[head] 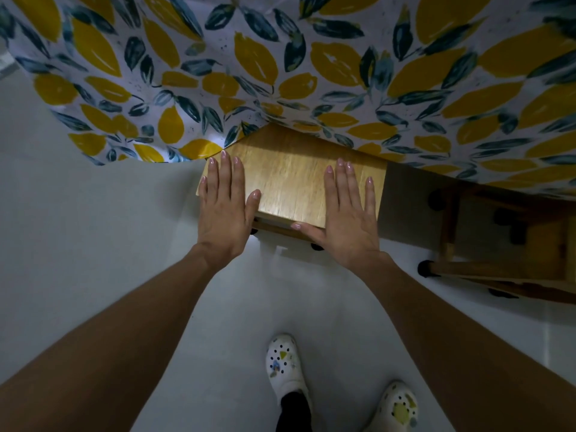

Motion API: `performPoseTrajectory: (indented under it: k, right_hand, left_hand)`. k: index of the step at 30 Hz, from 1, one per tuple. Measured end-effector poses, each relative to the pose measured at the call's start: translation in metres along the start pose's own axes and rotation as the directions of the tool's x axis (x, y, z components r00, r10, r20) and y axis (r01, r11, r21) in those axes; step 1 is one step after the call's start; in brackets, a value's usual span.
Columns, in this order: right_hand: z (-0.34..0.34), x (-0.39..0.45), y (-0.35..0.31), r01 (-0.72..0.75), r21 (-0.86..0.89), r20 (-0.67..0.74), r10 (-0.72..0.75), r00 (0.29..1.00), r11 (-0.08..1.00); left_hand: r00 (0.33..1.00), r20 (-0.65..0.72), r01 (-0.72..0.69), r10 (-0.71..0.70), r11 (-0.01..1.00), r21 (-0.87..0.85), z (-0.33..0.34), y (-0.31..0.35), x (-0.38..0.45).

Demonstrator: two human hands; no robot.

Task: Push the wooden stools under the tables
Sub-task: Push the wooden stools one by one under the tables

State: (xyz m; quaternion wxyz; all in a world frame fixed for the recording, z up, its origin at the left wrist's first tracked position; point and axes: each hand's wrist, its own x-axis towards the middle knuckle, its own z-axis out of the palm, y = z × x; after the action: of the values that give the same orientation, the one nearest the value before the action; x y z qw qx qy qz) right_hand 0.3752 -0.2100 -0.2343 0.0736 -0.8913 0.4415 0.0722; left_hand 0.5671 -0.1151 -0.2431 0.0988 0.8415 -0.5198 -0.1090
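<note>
A wooden stool [290,176] with a light square seat stands on the white floor, its far part hidden under the hanging edge of the lemon-print tablecloth [280,73]. My left hand [224,207] lies flat on the seat's left edge, fingers apart and stretched toward the table. On the seat's right side my right hand [346,213] also rests flat, its thumb along the near edge. Neither hand grips the stool. A second wooden stool [498,244] sits to the right, partly under the cloth, with black leg caps showing.
The table under the cloth fills the whole top of the view. White floor [93,229] spreads to the left and behind the stool. My two feet in white clogs [285,366] stand below the stool.
</note>
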Motion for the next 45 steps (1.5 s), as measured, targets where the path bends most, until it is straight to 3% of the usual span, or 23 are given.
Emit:
performPoseTrajectory:
  k: [25,37,45]
  right_hand:
    - [0.0,0.0,0.001,0.002,0.009,0.011,-0.002,1.0,1.0]
    - [-0.018,-0.002,0.014,0.045,0.208,0.06,-0.059,0.996,0.977]
    - [-0.057,-0.034,0.058,-0.006,0.294,0.007,0.004,1.0,0.956]
  left_hand:
    - [1.0,0.005,0.026,-0.026,0.999,0.041,0.0,0.004,0.0]
    - [0.997,0.04,0.063,-0.066,0.996,0.06,-0.007,0.019,-0.003]
    - [0.993,0.117,0.002,-0.006,1.0,0.03,-0.026,0.089,-0.013]
